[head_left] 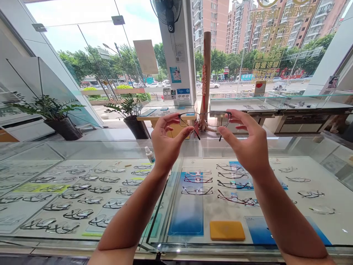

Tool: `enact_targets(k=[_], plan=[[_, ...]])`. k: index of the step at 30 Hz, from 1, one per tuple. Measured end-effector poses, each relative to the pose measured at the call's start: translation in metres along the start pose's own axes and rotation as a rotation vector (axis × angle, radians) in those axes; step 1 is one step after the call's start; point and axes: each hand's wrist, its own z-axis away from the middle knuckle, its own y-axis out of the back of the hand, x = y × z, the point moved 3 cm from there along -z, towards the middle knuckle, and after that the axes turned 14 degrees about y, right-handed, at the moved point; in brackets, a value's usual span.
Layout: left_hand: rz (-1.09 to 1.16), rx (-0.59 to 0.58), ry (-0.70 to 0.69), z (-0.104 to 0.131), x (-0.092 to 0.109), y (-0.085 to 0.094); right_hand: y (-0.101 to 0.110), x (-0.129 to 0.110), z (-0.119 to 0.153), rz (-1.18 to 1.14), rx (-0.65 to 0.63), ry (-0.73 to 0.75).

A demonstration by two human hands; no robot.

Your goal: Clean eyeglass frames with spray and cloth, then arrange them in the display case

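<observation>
A pair of eyeglasses (205,115) with dark-topped frames is held up in front of me, above the glass display case (190,147). My left hand (169,138) pinches its left end between thumb and fingers. At the right end, my right hand (248,138) grips the frame in the same way. The temple arms point downward, their dark tips showing below the lenses. Both arms reach across the case. Beneath them, inside the case, lie rows of eyeglasses (197,190) on white and blue panels.
A small white spray bottle (150,155) stands by my left forearm. A yellow case (227,230) is near the front edge. Beyond the counter are potted plants (62,121), a wooden post (206,73), further display counters (248,105) and a wall fan (167,11).
</observation>
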Motion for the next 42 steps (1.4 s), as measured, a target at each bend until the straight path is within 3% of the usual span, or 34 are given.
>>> enact_targets(k=[18,31,42], plan=[[-0.023,0.027,-0.008,0.001,0.004,0.001,-0.005,0.005,0.000,-0.043,-0.016,-0.048],[-0.093,0.111,-0.109,0.007,0.013,0.004,-0.005,0.003,-0.002,-0.067,-0.029,-0.070],[-0.051,0.045,-0.057,-0.001,0.002,0.004,-0.003,0.000,-0.001,-0.016,-0.012,0.004]])
